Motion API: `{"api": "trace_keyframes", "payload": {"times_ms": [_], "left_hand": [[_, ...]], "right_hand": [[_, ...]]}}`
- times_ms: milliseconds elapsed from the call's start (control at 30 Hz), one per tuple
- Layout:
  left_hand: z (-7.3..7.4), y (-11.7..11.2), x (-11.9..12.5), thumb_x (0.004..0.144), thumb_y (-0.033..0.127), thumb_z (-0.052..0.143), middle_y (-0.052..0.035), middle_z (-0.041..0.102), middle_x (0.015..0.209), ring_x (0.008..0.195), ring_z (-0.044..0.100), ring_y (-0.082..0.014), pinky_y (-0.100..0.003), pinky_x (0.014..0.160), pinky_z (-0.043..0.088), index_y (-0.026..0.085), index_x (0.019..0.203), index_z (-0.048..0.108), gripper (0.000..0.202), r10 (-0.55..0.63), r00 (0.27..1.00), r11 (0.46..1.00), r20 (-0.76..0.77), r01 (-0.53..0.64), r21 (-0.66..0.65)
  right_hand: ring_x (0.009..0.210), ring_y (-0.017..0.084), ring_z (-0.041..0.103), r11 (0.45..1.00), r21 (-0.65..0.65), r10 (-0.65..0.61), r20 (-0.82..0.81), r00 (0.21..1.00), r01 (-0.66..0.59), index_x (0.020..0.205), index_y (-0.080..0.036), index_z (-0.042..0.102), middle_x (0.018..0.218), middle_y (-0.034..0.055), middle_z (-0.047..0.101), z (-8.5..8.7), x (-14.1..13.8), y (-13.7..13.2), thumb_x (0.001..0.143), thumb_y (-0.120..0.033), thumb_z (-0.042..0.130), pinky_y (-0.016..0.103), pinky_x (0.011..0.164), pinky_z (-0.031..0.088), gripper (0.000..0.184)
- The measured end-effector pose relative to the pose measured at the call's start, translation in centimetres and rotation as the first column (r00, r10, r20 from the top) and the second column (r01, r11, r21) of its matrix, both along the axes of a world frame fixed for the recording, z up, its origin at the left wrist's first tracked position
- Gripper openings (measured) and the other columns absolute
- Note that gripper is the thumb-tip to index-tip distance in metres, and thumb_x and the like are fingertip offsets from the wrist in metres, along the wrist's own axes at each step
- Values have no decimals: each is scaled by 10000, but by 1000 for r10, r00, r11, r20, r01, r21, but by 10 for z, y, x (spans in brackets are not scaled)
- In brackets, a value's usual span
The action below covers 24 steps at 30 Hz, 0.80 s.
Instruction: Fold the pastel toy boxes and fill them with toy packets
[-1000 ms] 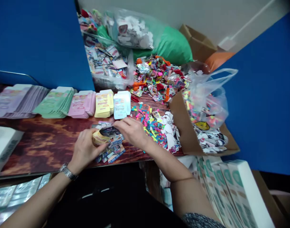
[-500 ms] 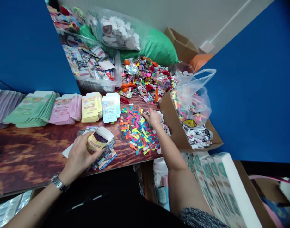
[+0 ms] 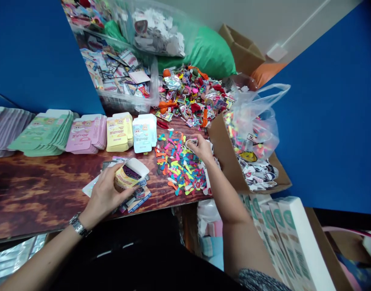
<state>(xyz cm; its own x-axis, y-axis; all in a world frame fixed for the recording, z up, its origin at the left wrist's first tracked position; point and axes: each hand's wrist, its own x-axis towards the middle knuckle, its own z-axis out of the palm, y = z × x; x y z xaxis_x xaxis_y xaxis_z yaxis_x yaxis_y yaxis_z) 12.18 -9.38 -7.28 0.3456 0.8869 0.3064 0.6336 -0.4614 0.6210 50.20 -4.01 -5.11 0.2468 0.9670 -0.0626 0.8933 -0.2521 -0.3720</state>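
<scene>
My left hand (image 3: 104,198) is shut around a small yellow printed carton (image 3: 125,178), whose white flap stands open. Beneath that hand lies a loose spread of printed cards (image 3: 139,197). My right hand (image 3: 202,149) sits at the edge of a scatter of small neon plastic pieces (image 3: 179,165). Its finger and thumb pinch a small pale ring-shaped piece (image 3: 191,142). Rows of flat lilac, green, pink, yellow and pale blue cartons (image 3: 117,132) lie behind the hands.
The wood-patterned table (image 3: 45,190) ends in a front edge near my body. Behind stand a clear tub of printed cards (image 3: 118,87) and a heap of mixed trinkets (image 3: 194,95). A cardboard box (image 3: 230,157) holds a plastic bag; long white boxes (image 3: 285,242) stand lower right.
My right hand has moved from the carton out to the neon pieces and picked up a small ring. The carton's white flap now stands open in my left hand.
</scene>
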Motion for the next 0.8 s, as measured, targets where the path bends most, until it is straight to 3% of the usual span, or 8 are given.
{"api": "trace_keyframes", "payload": {"times_ms": [133, 233, 333, 433, 500, 633, 700, 800], "left_hand": [[0, 1, 6, 784, 567, 685, -141, 620, 1157, 1081, 620, -329, -465, 918, 525, 186, 1324, 463, 697, -11, 1000, 1000, -5, 11, -15], [1, 1, 12, 783, 543, 697, -140, 618, 1166, 1095, 612, -320, -455, 932, 516, 179, 1326, 464, 694, -45, 999, 999, -9, 45, -30], [1, 1, 16, 772, 547, 707, -130, 621, 1156, 1095, 607, -314, -444, 933, 510, 177, 1325, 467, 707, -38, 999, 999, -8, 38, -35], [1, 2, 18, 775, 521, 715, -131, 613, 1167, 1097, 602, -303, -424, 941, 500, 162, 1326, 467, 703, -18, 1000, 1000, -12, 17, -25], [2, 2, 21, 788, 491, 709, -130, 606, 1179, 1101, 596, -294, -414, 946, 495, 160, 1328, 466, 679, -22, 1000, 999, -19, 21, -32], [4, 2, 30, 809, 441, 690, -126, 600, 1184, 1092, 588, -289, -416, 936, 494, 163, 1345, 458, 647, -21, 999, 998, -41, 19, -53], [4, 0, 34, 811, 422, 686, -135, 597, 1199, 1101, 578, -297, -427, 942, 489, 161, 1358, 450, 651, -30, 998, 999, -48, 29, -36], [2, -1, 37, 830, 381, 661, -143, 583, 1251, 1143, 555, -310, -449, 974, 474, 176, 1397, 413, 652, -56, 997, 998, -51, 57, 2]], "right_hand": [[767, 137, 636, 929, -142, 326, -127, 937, -343, 1145, -217, 642, 927, -5, 729, 0, -23, -16, 871, -390, 627, 214, 694, 418, 324], [786, 169, 641, 919, -189, 339, -73, 938, -346, 1056, -192, 684, 882, 28, 722, -9, -35, -18, 851, -328, 657, 230, 690, 400, 248], [890, 203, 634, 922, -179, 344, -26, 939, -343, 965, -170, 702, 960, 81, 708, -8, -40, -16, 865, -284, 635, 252, 746, 399, 166], [900, 198, 627, 922, -144, 358, -33, 933, -359, 940, -171, 694, 966, 73, 702, 11, -45, -19, 893, -297, 615, 254, 761, 402, 156], [825, 173, 632, 919, -80, 373, -140, 917, -386, 943, -180, 679, 907, 39, 708, 29, -54, -25, 920, -346, 593, 241, 721, 411, 188], [693, 135, 620, 884, 135, 462, -403, 790, -448, 956, -194, 658, 828, -6, 703, 56, -93, -39, 927, -404, 602, 218, 623, 413, 219], [714, 137, 626, 848, 183, 530, -322, 785, -497, 947, -203, 661, 852, 1, 707, 60, -118, -45, 927, -363, 614, 223, 641, 427, 169], [819, 173, 650, 800, 156, 595, -84, 799, -580, 1007, -207, 654, 950, 46, 707, 55, -145, -49, 931, -250, 586, 257, 713, 469, 111]]}}
